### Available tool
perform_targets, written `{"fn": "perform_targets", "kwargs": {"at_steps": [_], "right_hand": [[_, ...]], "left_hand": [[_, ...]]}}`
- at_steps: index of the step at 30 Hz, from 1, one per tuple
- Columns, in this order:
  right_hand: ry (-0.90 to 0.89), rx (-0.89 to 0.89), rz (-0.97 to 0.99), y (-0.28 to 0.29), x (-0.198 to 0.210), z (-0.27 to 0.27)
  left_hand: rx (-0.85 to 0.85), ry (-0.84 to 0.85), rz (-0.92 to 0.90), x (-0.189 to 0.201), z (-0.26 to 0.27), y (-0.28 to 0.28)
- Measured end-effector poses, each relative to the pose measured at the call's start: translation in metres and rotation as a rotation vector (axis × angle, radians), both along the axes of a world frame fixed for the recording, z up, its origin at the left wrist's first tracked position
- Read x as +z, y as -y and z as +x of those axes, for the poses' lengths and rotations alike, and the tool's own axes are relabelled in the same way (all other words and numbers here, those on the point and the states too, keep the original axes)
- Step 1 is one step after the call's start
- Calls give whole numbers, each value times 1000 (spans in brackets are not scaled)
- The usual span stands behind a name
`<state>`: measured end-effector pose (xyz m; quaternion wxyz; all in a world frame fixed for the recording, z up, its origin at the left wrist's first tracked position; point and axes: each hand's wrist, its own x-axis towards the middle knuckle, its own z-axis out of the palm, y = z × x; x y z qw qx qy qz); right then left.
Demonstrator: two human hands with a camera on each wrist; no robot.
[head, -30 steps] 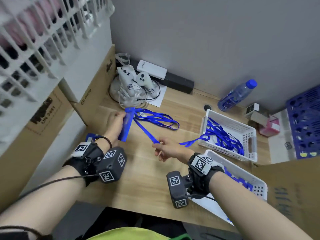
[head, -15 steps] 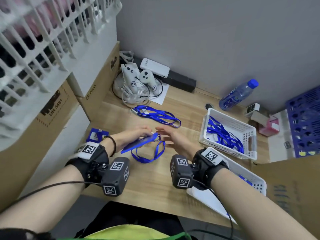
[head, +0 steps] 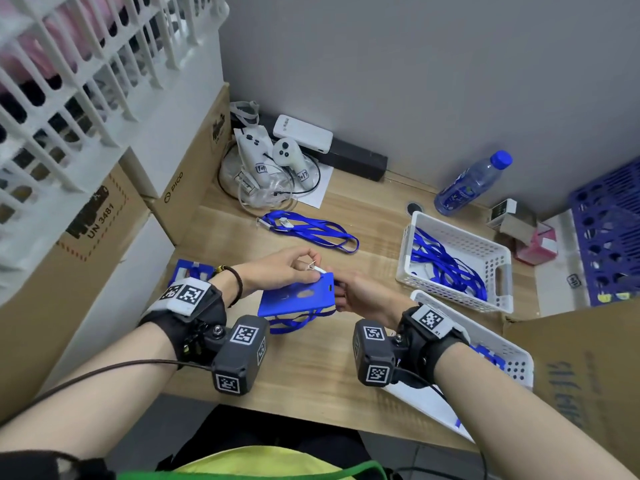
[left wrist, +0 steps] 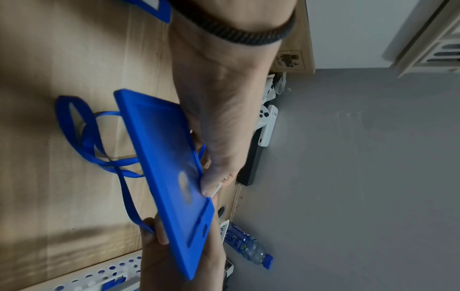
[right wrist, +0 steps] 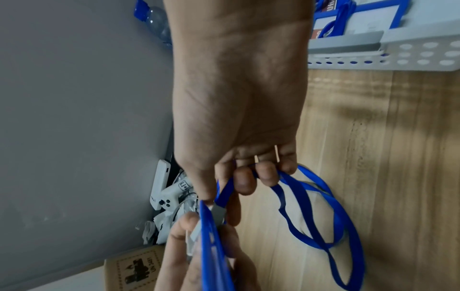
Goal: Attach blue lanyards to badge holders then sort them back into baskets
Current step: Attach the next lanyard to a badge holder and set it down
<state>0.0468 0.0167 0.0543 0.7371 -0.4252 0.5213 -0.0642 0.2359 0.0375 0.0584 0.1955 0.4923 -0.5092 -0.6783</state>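
Two hands meet above counter centre: left hand (head: 284,268) pinches clip on stiff, light badge holder (head: 298,296); right hand (head: 360,292) grips its slotted end, limp lanyard (right wrist: 321,214) apparently curled under the fingers.

A badge holder (head: 298,296) is held above the table (head: 311,368) centre; two baskets (head: 457,261) are placed right, loose lanyards (head: 311,230) farther back.
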Motion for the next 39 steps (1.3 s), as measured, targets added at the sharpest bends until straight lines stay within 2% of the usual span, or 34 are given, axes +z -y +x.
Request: {"fn": "perform_targets", "kwargs": {"at_steps": [3,7,14,20,22,26,31,39], "right_hand": [[-1,-17,-17,3,-3,-10],[-55,-22,-26,6,-2,-20],[-131,-191,-90,6,0,-37],[-231,-109,-139,-4,-4,-52],[-213,-132,-138,-8,-4,-55],[-201,-51,-165,-15,-2,-60],[-135,-30,-137,-19,0,-59],[-112,79,-173,-24,0,-53]], "left_hand": [[-31,38,-31,-2,-1,2],[16,64,-63,-6,-5,5],[-43,146,-18,-6,-17,16],[-10,144,-73,-17,-22,17],[-24,139,-85,-19,-25,18],[-57,141,-118,-16,-34,18],[-60,125,-124,-14,-38,16],[-54,182,-136,-18,-31,10]]}}
